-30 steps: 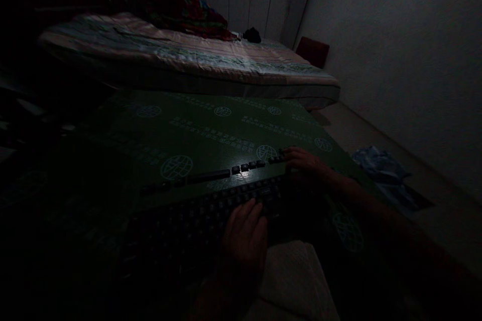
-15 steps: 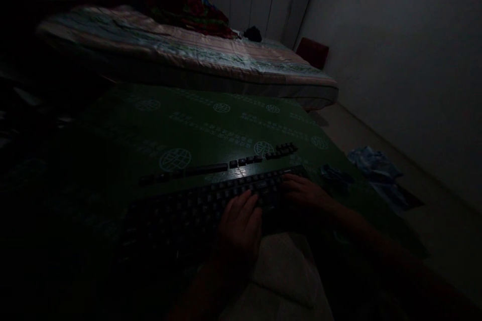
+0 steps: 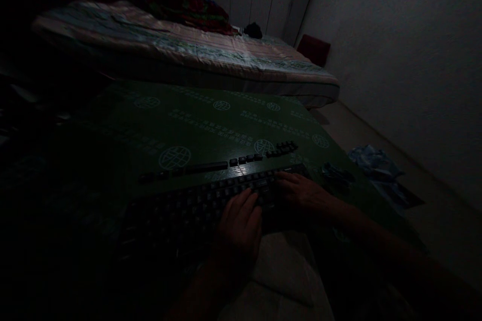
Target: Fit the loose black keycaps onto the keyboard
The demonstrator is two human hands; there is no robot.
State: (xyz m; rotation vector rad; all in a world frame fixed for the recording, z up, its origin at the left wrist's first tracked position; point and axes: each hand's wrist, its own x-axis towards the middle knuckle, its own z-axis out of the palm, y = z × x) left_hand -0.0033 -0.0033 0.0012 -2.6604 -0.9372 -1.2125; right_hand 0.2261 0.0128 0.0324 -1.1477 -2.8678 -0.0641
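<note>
A dark keyboard (image 3: 176,215) lies on the green table in dim light. My left hand (image 3: 241,225) rests on its middle keys with the fingers laid out flat, a little apart. My right hand (image 3: 301,190) reaches over the keyboard's right end. Its fingers stretch to the left and touch the keys there; its thumb and the underside are hidden, and no held thing shows. Behind the keyboard runs a row of loose keycaps (image 3: 246,159), with a long space bar (image 3: 207,167) and a small cluster of keycaps (image 3: 286,147) at the right.
The green table (image 3: 196,125) bears printed globe marks. A dark crumpled cloth (image 3: 336,174) lies right of the keyboard. Beyond the table is a bed (image 3: 211,55) with a red patterned blanket (image 3: 184,7). Pale blue cloth (image 3: 376,165) lies at the right, near the wall (image 3: 406,50).
My right hand has shifted slightly to the left over the keyboard's right end. The left hand stays in place on the keys.
</note>
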